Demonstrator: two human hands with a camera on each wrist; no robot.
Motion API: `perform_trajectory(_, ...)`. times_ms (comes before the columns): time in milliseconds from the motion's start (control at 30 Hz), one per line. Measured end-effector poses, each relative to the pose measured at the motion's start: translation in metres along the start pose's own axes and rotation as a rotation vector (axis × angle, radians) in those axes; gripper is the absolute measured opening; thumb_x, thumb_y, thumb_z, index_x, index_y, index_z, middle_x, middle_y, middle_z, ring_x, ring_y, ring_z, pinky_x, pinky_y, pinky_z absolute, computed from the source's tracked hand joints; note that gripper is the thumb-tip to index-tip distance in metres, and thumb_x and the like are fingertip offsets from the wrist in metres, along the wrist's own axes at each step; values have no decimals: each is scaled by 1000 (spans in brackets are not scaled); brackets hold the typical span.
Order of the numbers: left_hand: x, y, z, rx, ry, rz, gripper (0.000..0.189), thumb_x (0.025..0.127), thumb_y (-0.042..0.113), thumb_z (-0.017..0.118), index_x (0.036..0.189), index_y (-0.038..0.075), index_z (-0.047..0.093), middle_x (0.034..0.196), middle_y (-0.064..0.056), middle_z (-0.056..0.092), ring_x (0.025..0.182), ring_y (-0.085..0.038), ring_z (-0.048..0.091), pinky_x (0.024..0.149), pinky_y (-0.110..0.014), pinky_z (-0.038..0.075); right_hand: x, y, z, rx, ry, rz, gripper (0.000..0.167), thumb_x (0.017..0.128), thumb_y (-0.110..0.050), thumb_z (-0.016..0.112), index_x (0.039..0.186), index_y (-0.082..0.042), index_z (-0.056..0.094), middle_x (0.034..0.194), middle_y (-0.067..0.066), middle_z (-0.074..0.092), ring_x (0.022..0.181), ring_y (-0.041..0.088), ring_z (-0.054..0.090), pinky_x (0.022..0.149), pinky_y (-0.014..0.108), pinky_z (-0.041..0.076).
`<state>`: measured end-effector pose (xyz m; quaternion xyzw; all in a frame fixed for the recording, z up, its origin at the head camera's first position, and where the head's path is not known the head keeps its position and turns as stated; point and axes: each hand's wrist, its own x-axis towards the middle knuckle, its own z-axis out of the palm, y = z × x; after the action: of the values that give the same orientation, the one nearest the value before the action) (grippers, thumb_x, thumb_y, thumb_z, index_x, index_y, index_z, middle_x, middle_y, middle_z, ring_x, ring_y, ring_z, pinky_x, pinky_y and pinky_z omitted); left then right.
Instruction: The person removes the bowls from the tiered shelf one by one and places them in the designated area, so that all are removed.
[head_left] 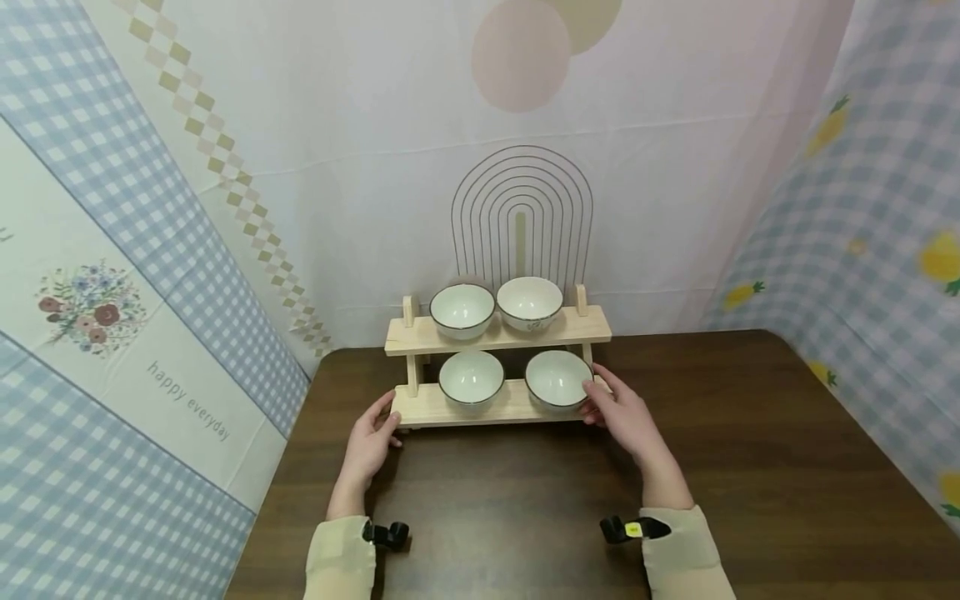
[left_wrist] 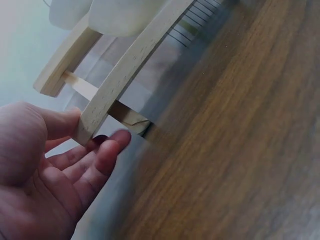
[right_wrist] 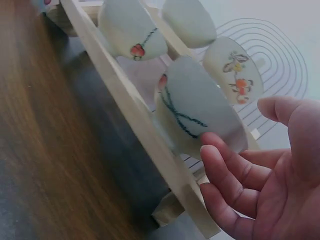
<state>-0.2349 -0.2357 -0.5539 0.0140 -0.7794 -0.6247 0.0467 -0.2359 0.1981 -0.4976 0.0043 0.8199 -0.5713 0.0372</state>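
Note:
A two-tier wooden rack point(head_left: 420, 406) carries white bowls with dark rims. My left hand point(head_left: 368, 443) grips the left end of the lower shelf, thumb on the board and fingers beneath it in the left wrist view. Beside the lower right bowl point(head_left: 558, 379) is my right hand point(head_left: 621, 418). Its fingers are loosely bent at the bowl's outer wall, and the thumb stands apart in the right wrist view. The lower left bowl point(head_left: 471, 378) sits next to it. Above stand the upper left bowl point(head_left: 462, 310) and the upper right bowl point(head_left: 529, 302).
The rack stands at the back of a dark brown wooden table point(head_left: 510, 508). A patterned white cloth point(head_left: 375, 208) hangs right behind it. Checked cloths flank the table, with a blue checked cloth point(head_left: 847, 283) on the right.

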Motion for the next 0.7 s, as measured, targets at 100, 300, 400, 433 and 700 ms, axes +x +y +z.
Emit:
perform_trajectory(100, 0, 1, -1, -48, -6, -16, 51, 110, 2, 56, 159, -4, 45, 146, -32, 54, 91, -36, 72, 62, -27, 57, 1, 0, 3, -8, -8, -6, 73, 112, -48, 55, 168, -6, 33, 101, 12, 76, 85, 22, 73, 80, 31, 59)
perform_trajectory(300, 0, 2, -1, -69, -4, -33, 51, 110, 0, 54, 160, -4, 44, 149, -32, 52, 93, -39, 72, 62, -29, 59, 1, 2, 9, -22, -17, 2, 72, 112, -41, 57, 168, -4, 30, 98, 11, 76, 83, 20, 72, 79, 29, 59)
perform_trajectory(400, 0, 3, -1, -72, -7, -23, 51, 110, 0, 54, 160, -6, 43, 148, -34, 52, 95, -43, 71, 63, -31, 60, 0, 2, 10, -27, -18, -4, 74, 112, -39, 57, 169, -2, 27, 98, 11, 76, 83, 19, 72, 79, 29, 58)
perform_trajectory(433, 0, 4, 0, -74, -8, -20, 51, 110, -1, 54, 160, -6, 43, 148, -34, 52, 95, -44, 71, 64, -31, 60, 0, 1, 11, -25, -15, -2, 74, 112, -39, 57, 169, -2, 26, 98, 11, 77, 82, 20, 72, 79, 30, 59)
perform_trajectory(700, -2, 2, 2, -84, -6, -9, 50, 110, -3, 54, 158, -8, 44, 142, -36, 53, 92, -38, 73, 68, -33, 63, -4, 3, 11, -27, -17, 25, 77, 113, -41, 56, 170, -2, 23, 99, 11, 77, 84, 21, 73, 81, 32, 58)
